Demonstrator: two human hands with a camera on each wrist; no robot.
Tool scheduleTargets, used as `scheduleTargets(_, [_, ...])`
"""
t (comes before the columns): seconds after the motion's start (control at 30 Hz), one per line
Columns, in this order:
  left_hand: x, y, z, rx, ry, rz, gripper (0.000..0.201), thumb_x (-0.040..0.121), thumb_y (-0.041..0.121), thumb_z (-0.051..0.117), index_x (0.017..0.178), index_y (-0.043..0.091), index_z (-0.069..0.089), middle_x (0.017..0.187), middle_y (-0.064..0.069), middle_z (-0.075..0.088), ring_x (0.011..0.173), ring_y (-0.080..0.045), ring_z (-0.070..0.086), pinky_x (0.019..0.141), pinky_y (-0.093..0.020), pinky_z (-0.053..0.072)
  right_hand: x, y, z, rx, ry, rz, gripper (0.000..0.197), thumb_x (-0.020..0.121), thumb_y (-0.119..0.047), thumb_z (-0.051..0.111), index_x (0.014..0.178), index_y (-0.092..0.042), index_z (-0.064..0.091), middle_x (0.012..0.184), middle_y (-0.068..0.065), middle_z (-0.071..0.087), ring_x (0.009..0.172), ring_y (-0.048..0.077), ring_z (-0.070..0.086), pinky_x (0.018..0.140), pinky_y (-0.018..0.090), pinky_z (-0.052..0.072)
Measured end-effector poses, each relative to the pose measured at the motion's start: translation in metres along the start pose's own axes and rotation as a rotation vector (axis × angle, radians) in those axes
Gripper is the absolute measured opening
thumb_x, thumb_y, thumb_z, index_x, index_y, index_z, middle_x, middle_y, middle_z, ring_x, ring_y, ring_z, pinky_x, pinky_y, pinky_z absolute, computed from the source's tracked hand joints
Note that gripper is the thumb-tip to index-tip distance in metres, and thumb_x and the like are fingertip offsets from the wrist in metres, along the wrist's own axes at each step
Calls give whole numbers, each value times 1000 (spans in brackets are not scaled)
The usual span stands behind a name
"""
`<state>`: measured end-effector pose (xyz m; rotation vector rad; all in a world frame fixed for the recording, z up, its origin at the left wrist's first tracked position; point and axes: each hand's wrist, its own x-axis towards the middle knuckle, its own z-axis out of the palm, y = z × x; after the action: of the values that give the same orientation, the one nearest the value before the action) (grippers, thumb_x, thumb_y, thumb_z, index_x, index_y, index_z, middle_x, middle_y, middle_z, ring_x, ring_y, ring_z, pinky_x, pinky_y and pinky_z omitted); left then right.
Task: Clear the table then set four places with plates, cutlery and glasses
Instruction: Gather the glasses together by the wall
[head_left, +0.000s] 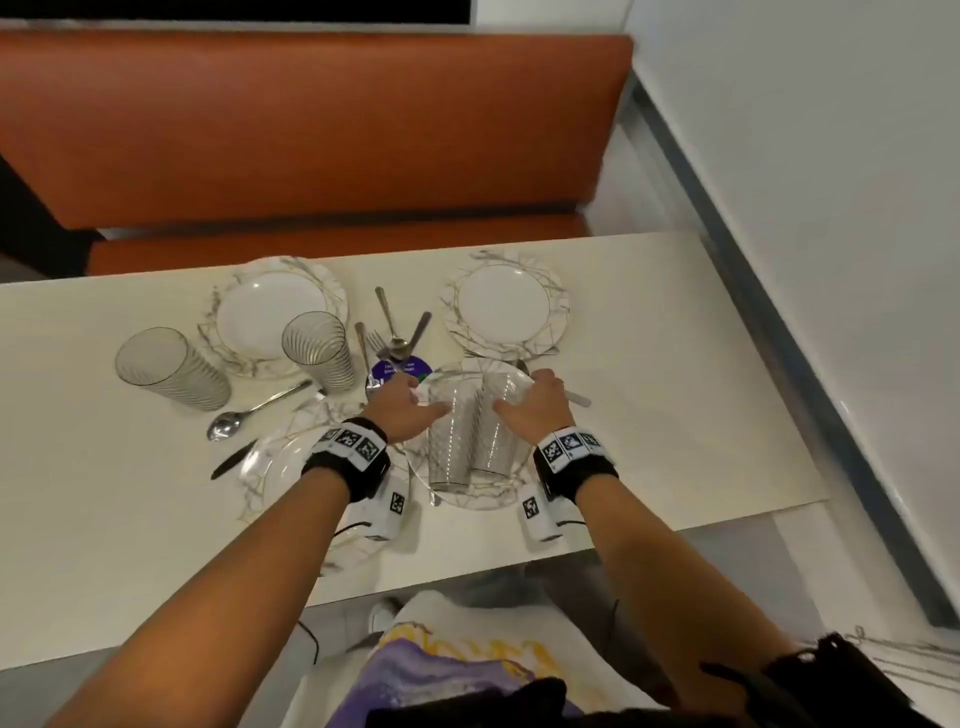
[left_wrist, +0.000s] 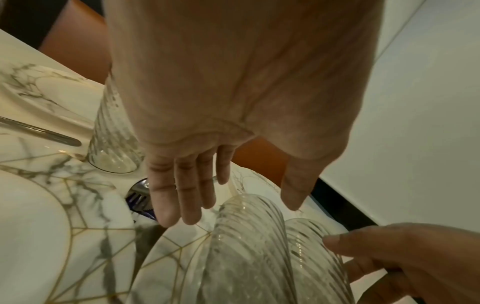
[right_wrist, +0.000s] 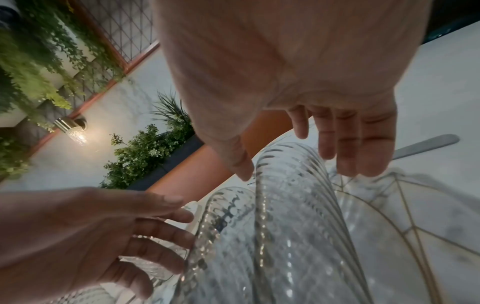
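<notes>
Two clear ribbed glasses lie side by side on a marble-patterned plate (head_left: 511, 493) near the table's front edge, their rims pointing away from me. My left hand (head_left: 410, 402) is spread open at the left glass (head_left: 451, 441), thumb against its side. My right hand (head_left: 530, 397) is spread open over the far end of the right glass (head_left: 498, 431). In the left wrist view the left hand (left_wrist: 237, 207) has straight fingers hovering past the left glass (left_wrist: 246, 246). The right wrist view shows the right hand (right_wrist: 298, 170) open above the right glass (right_wrist: 291, 222).
Two more plates (head_left: 275, 312) (head_left: 504, 306) sit at the far edge and one (head_left: 280, 467) lies under my left forearm. Two glasses (head_left: 319, 348) (head_left: 171, 369) stand at the left. Loose cutlery: spoon (head_left: 249, 415), forks (head_left: 395, 327), knife (head_left: 576, 397). An orange bench (head_left: 311, 130) runs behind the table.
</notes>
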<state>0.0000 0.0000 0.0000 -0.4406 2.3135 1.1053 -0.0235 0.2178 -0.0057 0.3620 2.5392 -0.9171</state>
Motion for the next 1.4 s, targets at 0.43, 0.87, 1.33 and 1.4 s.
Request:
scheduleTargets(0.43, [26,8,36,7,17,-193,93,63,66,87,131,13,54,126,-3,65,116,-26,62,96,-37,50,45,4,-2,33,-154,38,106,71,-61,78,149,-10,28,146,12,50,132,33,52,101,42,52])
scheduleTargets(0.87, [35,59,11,25,-5,43,75,70,67,83,119,17,56,111,4,63,105,-18,62,79,-30,45,33,2,-92,139,10,-10,93,73,-56,82,145,-9,45,133,8,45,113,18,52,87,26,42])
scheduleTargets(1.33, [73,178,63,-78,6,411,97,71,45,92,149,15,42,136,-2,56,118,-20,58,100,-37,51,110,122,-188,311,553,85,91,67,-29,91,141,-14,41,136,11,47,118,27,55,100,40,50])
scheduleTargets(1.4, [75,185,73,-84,6,428,97,71,41,93,149,15,42,133,0,57,117,-18,58,98,-33,49,117,129,-186,329,568,80,90,65,-33,90,139,-18,42,135,8,48,117,26,55,101,45,50])
